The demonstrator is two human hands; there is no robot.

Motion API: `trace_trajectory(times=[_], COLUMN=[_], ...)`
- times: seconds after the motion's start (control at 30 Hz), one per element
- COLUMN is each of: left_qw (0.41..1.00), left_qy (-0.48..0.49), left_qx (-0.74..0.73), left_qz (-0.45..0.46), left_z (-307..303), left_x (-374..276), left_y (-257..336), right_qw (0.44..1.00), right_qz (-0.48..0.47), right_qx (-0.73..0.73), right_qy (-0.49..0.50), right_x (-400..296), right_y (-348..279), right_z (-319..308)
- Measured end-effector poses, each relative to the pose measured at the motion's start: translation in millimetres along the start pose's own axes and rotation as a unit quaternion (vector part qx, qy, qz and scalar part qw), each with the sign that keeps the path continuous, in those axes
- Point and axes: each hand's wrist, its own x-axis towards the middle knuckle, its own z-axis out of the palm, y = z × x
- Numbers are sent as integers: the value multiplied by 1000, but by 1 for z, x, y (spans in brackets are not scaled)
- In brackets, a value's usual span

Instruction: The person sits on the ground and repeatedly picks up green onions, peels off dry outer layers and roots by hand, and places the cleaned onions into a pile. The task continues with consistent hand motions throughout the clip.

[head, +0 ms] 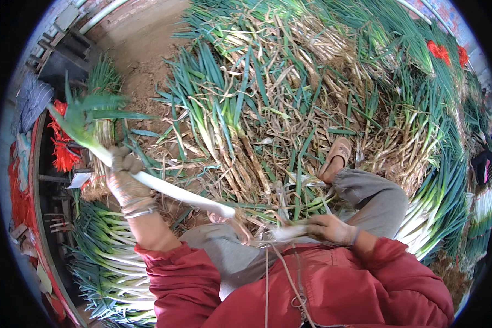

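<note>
My left hand (125, 174), in a worn, dirty glove, is closed round a peeled green onion stalk (184, 196). Its white shaft slants down to the right, and its green leaves fan out at the upper left, blurred. Close to my lap is my right hand (328, 229), with whitish, blurred peelings (289, 233) at its fingers. Unpeeled green onions (229, 151) with brown, soily stems lie on the ground in front of me. Dry leaves (287, 119) are strewn among them.
Peeled green onions (115, 254) are piled at lower left, beside a red-edged table (41, 213). A tied onion bundle (104, 131) stands near red ties (63, 143). More onions (418, 115) heap up on the right. Bare soil (141, 57) shows at upper left.
</note>
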Motion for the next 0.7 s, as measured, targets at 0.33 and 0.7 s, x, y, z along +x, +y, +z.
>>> trace_trajectory(times=[0.33, 0.7], left_qw=[975, 740], left_qy=[38, 600], left_qx=[136, 238], left_qz=[172, -188], left_z=[-192, -574], left_x=[20, -191], left_y=[247, 46], right_qw=[932, 980], right_qz=[-51, 77], right_qx=[-302, -132], right_qy=[194, 128], right_x=[46, 221], right_y=[36, 32], right_z=[-18, -24])
